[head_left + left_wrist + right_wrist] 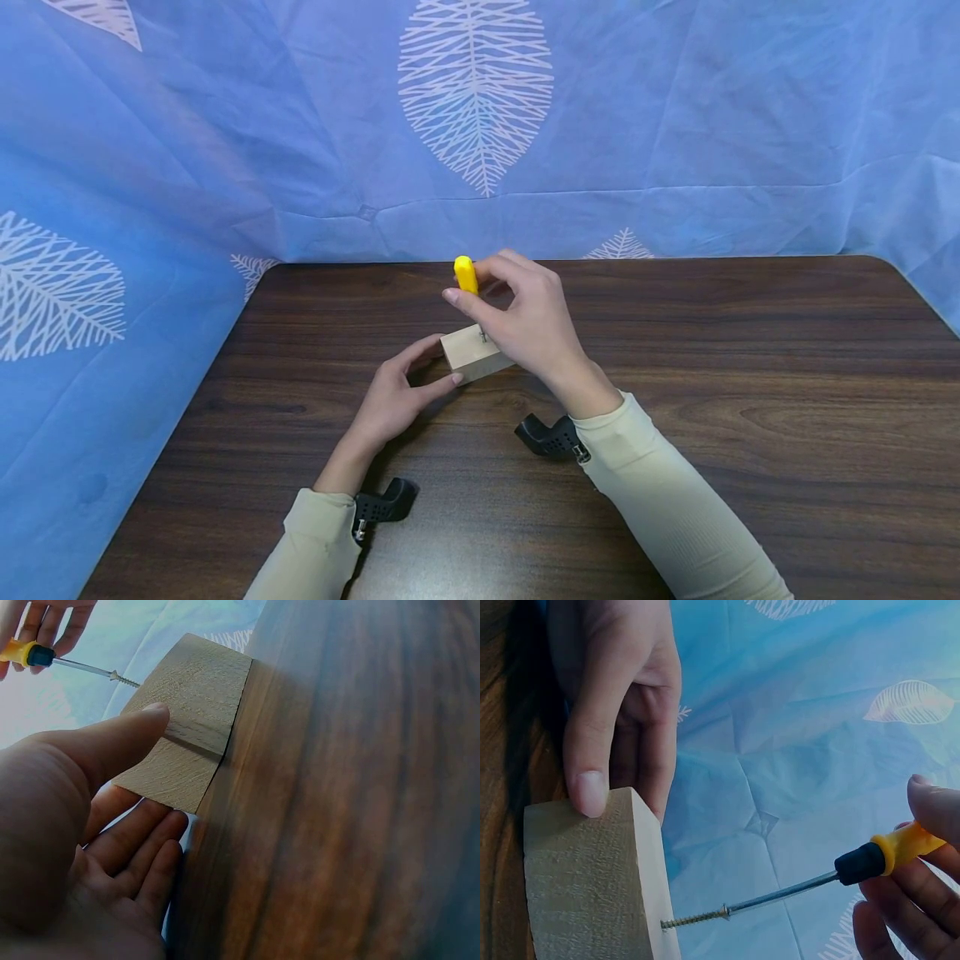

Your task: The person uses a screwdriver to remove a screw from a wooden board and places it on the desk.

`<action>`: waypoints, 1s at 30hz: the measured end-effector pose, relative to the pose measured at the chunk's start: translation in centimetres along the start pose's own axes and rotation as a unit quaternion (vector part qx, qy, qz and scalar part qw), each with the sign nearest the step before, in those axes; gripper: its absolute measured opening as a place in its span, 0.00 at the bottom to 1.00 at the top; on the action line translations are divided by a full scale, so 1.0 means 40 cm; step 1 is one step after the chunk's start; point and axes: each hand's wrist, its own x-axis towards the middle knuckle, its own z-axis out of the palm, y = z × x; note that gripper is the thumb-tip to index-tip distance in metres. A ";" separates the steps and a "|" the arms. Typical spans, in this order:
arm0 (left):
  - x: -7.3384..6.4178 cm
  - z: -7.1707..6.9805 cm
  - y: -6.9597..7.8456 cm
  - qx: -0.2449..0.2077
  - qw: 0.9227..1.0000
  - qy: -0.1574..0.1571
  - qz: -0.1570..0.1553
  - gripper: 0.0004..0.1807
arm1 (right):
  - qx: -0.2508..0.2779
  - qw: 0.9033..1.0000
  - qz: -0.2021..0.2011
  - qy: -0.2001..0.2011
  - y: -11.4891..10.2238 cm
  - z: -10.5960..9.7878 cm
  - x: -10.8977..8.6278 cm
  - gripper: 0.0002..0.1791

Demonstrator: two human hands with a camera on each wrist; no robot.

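Note:
On the table lies a pale wooden block, its left end gripped between the thumb and fingers of my left hand. A screw stands in the block's top face, most of its thread still showing. Above the block my right hand holds a screwdriver by its yellow handle, which has a black collar. The screwdriver's metal shaft is in line with the screw, and its tip meets the screw head. In the head view the right hand hides the block's right end and most of the shaft.
The dark wood-grain table ends at a blue cloth with white leaf patterns behind and to the left. Black wrist mounts sit at both sleeve cuffs, close above the tabletop.

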 end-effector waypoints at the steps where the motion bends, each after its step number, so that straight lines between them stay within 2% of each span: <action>1: 0.000 0.000 0.000 0.000 1.000 0.000 0.000 0.36 | -0.001 1.000 -0.003 0.002 0.001 0.000 0.000 0.10; 3: 0.000 0.000 0.001 0.000 1.000 0.000 -0.001 0.36 | -0.001 1.000 -0.003 0.001 0.002 0.000 0.000 0.11; 9: 0.000 0.002 0.002 -0.003 1.000 0.001 -0.001 0.36 | 0.019 0.999 0.034 -0.016 -0.004 -0.005 0.000 0.17; 17: -0.001 0.000 0.001 -0.005 1.000 -0.002 0.001 0.36 | 0.027 0.999 0.024 -0.016 -0.006 -0.003 0.002 0.11; 30: 0.002 0.004 -0.002 -0.002 1.000 0.002 0.001 0.36 | 0.042 0.997 0.060 -0.040 -0.007 -0.004 0.001 0.10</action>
